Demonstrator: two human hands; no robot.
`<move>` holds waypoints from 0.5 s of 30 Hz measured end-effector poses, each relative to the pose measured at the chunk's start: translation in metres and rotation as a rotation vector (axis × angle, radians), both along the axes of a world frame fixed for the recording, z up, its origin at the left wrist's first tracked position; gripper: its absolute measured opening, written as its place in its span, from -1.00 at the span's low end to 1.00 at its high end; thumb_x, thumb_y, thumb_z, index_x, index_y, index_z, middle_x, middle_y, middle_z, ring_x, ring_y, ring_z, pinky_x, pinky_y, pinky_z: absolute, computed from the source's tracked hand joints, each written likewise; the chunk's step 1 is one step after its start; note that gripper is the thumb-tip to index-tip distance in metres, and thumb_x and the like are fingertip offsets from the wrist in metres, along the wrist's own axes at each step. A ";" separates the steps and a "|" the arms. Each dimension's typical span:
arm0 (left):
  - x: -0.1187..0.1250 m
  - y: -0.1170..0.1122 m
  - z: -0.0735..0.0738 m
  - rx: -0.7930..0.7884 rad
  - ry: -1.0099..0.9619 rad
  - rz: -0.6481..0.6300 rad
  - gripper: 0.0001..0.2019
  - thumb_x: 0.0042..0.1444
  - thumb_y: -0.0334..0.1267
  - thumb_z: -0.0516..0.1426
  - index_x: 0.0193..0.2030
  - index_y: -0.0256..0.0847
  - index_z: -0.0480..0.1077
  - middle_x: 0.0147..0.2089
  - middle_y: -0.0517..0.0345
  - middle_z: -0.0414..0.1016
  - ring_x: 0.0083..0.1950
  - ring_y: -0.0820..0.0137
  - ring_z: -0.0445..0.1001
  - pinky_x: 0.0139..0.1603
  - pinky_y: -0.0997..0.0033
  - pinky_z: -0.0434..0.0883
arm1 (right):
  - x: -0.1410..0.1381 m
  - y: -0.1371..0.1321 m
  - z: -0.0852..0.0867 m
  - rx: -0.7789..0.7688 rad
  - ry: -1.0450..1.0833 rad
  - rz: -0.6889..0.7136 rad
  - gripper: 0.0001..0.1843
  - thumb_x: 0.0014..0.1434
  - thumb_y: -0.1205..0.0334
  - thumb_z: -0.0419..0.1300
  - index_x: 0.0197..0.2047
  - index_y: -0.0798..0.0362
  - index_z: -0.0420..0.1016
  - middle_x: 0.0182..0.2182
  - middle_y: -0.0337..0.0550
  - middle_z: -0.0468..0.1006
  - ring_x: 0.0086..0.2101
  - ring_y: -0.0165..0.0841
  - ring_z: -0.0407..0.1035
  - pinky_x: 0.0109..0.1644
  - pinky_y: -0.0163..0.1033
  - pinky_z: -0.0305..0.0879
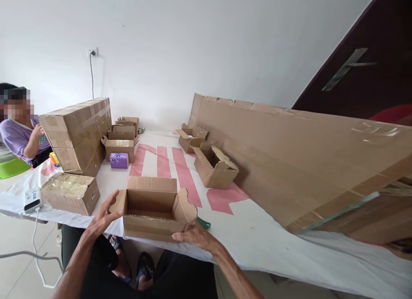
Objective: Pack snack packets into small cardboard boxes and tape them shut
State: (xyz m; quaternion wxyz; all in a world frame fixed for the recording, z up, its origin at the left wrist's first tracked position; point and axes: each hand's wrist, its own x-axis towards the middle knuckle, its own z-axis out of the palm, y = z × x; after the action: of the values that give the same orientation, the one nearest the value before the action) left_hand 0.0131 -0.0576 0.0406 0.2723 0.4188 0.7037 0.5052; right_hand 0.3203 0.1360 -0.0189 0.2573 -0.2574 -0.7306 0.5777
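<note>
An open cardboard box (151,228) stands at the table's near edge in front of me, its flaps raised and its visible inside bare. My left hand (104,217) is closed on the box's left end, thumb by the top edge and fingers along the left flap. At the opposite end, my right hand (195,235) grips the lower right corner, thumb on the front wall; its other fingers are partly hidden behind the box. A green object (204,223), partly hidden, lies just behind my right hand. Left of my left hand sits a taped, closed box (70,192).
Stacked closed boxes (77,129) stand at the left, with a person (19,131) beyond. A purple packet (119,160) lies before a row of open boxes (119,144). Two open boxes (215,166) sit against a large cardboard panel (289,161). A white corded device (32,199) lies left.
</note>
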 end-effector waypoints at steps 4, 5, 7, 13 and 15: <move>-0.008 0.006 -0.011 0.037 -0.028 0.024 -0.04 0.10 0.21 0.34 0.61 -0.07 0.26 0.55 -0.17 0.38 0.59 -0.14 0.27 0.35 0.03 0.53 | -0.007 0.005 0.001 -0.019 -0.008 0.033 -0.46 -0.10 0.07 0.47 0.01 -0.04 0.69 -0.02 0.02 0.76 0.15 0.03 0.58 0.30 0.05 0.49; -0.010 0.007 -0.014 0.060 -0.051 0.027 0.01 0.10 0.24 0.34 0.63 -0.08 0.20 0.54 -0.21 0.39 0.54 -0.16 0.35 0.29 0.02 0.57 | -0.010 0.007 0.003 0.000 -0.007 0.033 -0.47 -0.09 0.05 0.47 0.00 -0.05 0.69 -0.04 0.01 0.76 0.17 0.03 0.57 0.33 0.05 0.47; -0.015 0.011 -0.020 0.126 -0.116 0.038 0.12 0.08 0.29 0.36 0.68 -0.08 0.06 0.52 -0.28 0.39 0.37 -0.12 0.53 0.18 0.00 0.62 | -0.017 0.015 0.007 0.024 0.005 0.029 -0.49 -0.06 0.02 0.46 -0.01 -0.05 0.68 -0.06 0.01 0.75 0.20 0.05 0.54 0.36 0.08 0.44; -0.020 0.008 -0.022 0.237 -0.090 0.108 0.09 0.05 0.27 0.39 0.63 -0.04 0.10 0.45 -0.29 0.43 0.12 0.07 0.67 0.03 0.10 0.63 | -0.052 0.064 0.017 0.107 0.098 -0.075 -0.37 -0.03 -0.01 0.46 0.10 0.03 0.60 0.12 0.14 0.70 0.17 0.04 0.55 0.37 0.14 0.41; -0.019 0.004 -0.019 0.232 -0.031 0.114 0.01 0.07 0.24 0.39 0.59 -0.02 0.17 0.44 -0.26 0.44 0.12 0.09 0.67 -0.01 0.16 0.63 | -0.066 0.086 0.016 0.124 0.127 -0.106 -0.30 -0.03 -0.04 0.46 0.16 0.05 0.55 0.18 0.16 0.67 0.19 0.04 0.52 0.39 0.16 0.37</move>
State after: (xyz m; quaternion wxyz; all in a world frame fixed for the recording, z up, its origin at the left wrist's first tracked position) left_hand -0.0056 -0.0539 0.0213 0.2039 0.3989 0.6588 0.6044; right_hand 0.2545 0.2215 -0.0032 0.3485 -0.2423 -0.7325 0.5323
